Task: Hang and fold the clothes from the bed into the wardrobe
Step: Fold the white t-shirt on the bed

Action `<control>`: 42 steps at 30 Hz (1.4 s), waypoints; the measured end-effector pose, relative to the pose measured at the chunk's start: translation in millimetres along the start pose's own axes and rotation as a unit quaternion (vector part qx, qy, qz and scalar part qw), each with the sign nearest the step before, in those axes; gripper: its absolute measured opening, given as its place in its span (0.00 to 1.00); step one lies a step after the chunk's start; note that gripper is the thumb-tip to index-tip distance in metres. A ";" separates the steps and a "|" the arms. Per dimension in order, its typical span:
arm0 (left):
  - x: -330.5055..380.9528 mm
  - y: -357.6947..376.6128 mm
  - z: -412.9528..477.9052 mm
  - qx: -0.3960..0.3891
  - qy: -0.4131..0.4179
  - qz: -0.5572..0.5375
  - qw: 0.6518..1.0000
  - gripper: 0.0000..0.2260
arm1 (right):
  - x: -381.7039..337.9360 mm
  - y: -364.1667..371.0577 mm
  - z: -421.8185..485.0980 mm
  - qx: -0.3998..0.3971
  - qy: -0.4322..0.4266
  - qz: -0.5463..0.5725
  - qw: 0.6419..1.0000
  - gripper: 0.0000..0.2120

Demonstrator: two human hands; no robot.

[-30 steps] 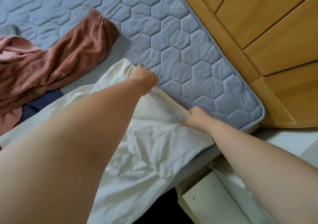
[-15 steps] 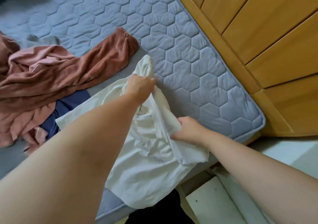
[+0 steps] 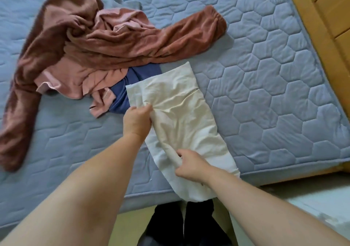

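A cream-white garment lies folded into a long strip on the blue quilted mattress, its near end hanging over the bed's front edge. My left hand pinches the strip's left edge about halfway along. My right hand grips a rolled fold of the same edge nearer to me. Beyond the strip lie a rust-brown fleece garment, a crumpled pink garment and a dark blue garment partly hidden under the others.
The wooden bed frame and wood panels run along the right side. My dark-clothed legs stand at the bed's front edge. A pale floor or low surface shows at the lower right. A small grey piece of cloth lies at the far side.
The white garment, held bunched up above the bed, now lies flat as a folded strip. Both hands moved to its left edge. The view swung left, showing more of the clothes pile.
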State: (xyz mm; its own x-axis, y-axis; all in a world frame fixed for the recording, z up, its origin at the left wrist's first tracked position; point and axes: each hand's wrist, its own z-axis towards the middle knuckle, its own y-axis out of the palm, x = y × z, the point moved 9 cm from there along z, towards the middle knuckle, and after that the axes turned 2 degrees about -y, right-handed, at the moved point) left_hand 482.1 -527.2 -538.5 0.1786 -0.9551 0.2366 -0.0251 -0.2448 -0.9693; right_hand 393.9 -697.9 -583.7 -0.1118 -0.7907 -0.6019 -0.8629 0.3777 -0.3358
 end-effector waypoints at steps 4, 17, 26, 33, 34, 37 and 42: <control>-64.8 51.4 -39.0 -0.105 -0.250 -0.176 0.946 0.16 | -2.2 32.6 12.9 0.016 -0.003 -0.081 0.997 0.07; -94.9 78.0 -41.8 -0.107 -0.356 -0.275 0.887 0.10 | 8.9 47.4 38.8 0.004 0.018 -0.079 0.997 0.19; -97.3 34.1 -10.9 0.002 -0.249 -0.207 0.946 0.17 | -46.9 -52.7 104.0 0.161 -0.047 -0.220 0.961 0.18; -70.6 33.4 75.1 -0.036 -0.111 -0.125 0.985 0.19 | -109.2 -135.1 154.8 0.310 -0.110 -0.309 0.893 0.25; -72.4 36.9 83.7 -0.060 -0.115 -0.121 0.984 0.19 | -112.6 -146.4 165.6 0.309 -0.101 -0.328 0.887 0.26; -81.0 49.2 101.6 -0.156 -0.119 -0.074 0.978 0.14 | -107.3 -171.6 201.2 0.245 -0.036 -0.408 0.879 0.22; -90.2 60.7 110.0 -0.230 -0.074 -0.051 0.969 0.08 | -95.9 -186.2 219.4 0.112 -0.003 -0.339 0.934 0.11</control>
State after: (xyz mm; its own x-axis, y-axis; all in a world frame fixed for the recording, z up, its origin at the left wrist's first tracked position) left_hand 572.6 -437.5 -626.1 0.3413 -0.8962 0.2834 -0.4300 -0.4170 -0.8008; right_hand 673.4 -586.7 -622.3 0.4262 -0.8824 -0.1991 -0.6099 -0.1178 -0.7837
